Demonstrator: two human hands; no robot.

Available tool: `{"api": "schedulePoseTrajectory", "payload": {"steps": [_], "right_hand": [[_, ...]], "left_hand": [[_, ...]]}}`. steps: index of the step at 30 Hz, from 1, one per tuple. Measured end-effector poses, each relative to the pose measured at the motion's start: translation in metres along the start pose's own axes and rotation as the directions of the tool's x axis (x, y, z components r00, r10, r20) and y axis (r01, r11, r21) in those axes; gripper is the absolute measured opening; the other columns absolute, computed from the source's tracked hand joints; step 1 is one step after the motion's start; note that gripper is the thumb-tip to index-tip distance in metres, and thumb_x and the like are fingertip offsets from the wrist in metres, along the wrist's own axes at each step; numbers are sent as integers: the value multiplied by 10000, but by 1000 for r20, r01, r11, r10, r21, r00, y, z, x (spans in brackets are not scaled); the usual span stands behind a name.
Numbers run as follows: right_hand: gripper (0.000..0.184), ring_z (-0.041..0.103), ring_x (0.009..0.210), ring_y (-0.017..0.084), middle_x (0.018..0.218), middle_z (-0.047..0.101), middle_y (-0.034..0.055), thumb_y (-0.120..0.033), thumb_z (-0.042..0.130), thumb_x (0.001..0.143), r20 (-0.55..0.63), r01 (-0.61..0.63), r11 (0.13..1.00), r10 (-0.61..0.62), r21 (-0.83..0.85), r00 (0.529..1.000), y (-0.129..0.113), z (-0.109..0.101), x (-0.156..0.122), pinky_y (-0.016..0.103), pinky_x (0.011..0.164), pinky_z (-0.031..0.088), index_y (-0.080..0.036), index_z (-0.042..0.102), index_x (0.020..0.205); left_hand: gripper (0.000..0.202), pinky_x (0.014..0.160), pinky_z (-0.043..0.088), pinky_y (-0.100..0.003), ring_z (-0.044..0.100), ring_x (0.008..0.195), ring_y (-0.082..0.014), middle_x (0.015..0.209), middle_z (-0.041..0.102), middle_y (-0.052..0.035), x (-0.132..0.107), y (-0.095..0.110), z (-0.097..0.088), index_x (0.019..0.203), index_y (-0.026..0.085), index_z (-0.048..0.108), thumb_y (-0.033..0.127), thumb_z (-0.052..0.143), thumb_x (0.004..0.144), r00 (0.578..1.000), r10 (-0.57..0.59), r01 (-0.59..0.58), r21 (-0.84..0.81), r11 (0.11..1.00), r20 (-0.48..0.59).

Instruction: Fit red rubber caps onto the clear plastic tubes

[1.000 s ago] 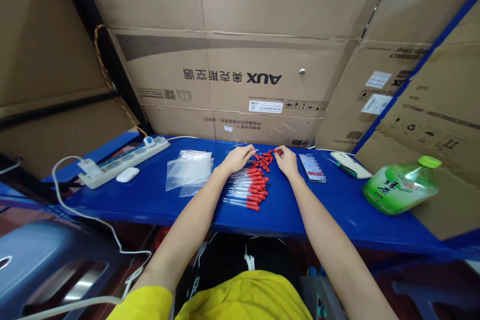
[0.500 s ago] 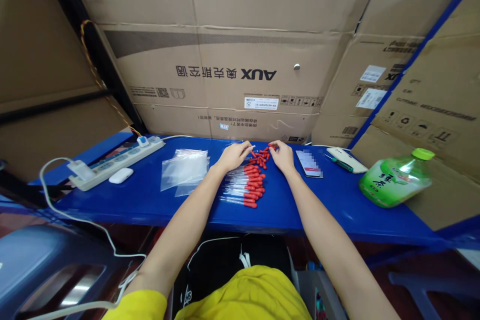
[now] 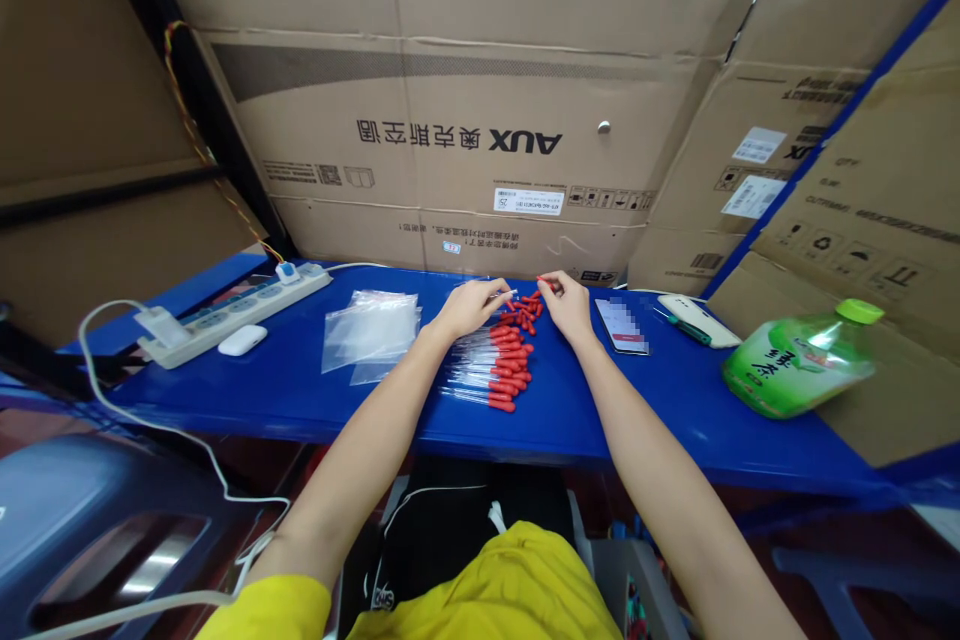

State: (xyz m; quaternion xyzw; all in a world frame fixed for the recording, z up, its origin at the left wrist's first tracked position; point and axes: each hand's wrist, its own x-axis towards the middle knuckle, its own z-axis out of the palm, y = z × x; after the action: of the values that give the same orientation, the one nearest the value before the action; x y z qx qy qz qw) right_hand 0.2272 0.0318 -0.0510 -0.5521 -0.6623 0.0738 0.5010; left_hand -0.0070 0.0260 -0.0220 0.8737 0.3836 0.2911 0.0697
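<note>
My left hand (image 3: 471,308) is closed in a pinch on a thin clear dropper tube, its whitish end (image 3: 513,293) poking out past the fingertips toward the right. Across from it, my right hand (image 3: 568,306) pinches a small red rubber bulb (image 3: 543,280). Tube and bulb are apart. Loose red rubber bulbs (image 3: 528,311) lie in a small heap between the hands. Nearer to me, several droppers (image 3: 501,386) with clear tubes and red bulbs lie side by side, bulbs to the right. My left hand and forearm hide part of the tubes.
Clear plastic bags (image 3: 371,335) lie left of the droppers on the blue table (image 3: 547,425). Farther left are a power strip (image 3: 232,315) and a white case (image 3: 242,340). A phone (image 3: 622,326), another phone (image 3: 701,318) and a green bottle (image 3: 799,360) are on the right. Cardboard (image 3: 450,90) stands behind.
The view has shifted slightly. My hands remain near the heap of bulbs, the tube still in the left and the bulb in the right.
</note>
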Motion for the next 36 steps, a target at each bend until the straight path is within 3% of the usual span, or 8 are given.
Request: {"api": "schedulePoseTrajectory", "payload": {"steps": [9, 22, 29, 36], "right_hand": [[262, 672, 783, 205, 934, 758, 61, -401, 555, 951, 158, 122, 985, -141, 122, 977, -23, -3, -11, 306, 759, 514, -206, 696, 1054], [176, 654, 740, 195, 848, 735, 44, -362, 627, 889, 170, 131, 989, -142, 70, 975, -27, 0, -13, 295, 715, 505, -210, 676, 962], [217, 689, 718, 203, 839, 767, 60, -400, 687, 867, 102, 148, 966, -173, 213, 980, -33, -4, -18, 312, 708, 545, -196, 719, 931], [227, 729, 734, 219, 873, 794, 71, -380, 667, 894, 119, 177, 957, -208, 229, 971, -39, -9, -25, 330, 728, 572, -194, 777, 964]], "left_hand": [[396, 712, 416, -268, 661, 802, -197, 914, 740, -38, 1, 3, 4, 1086, 237, 688, 509, 403, 1045, 1000, 20, -20, -9, 1000, -6], [407, 736, 428, -274, 681, 841, -214, 933, 754, -51, -1, 6, -3, 1080, 224, 693, 512, 406, 1046, 999, 4, -5, -11, 1000, -40], [452, 797, 447, -279, 691, 972, -217, 1054, 767, -37, 1, 8, -4, 1034, 237, 714, 492, 342, 1068, 999, 18, -20, -34, 999, -36], [443, 859, 460, -275, 687, 977, -198, 1057, 764, -51, 3, 4, 0, 1044, 218, 752, 473, 390, 1063, 993, 95, -103, -107, 989, -71]]}}
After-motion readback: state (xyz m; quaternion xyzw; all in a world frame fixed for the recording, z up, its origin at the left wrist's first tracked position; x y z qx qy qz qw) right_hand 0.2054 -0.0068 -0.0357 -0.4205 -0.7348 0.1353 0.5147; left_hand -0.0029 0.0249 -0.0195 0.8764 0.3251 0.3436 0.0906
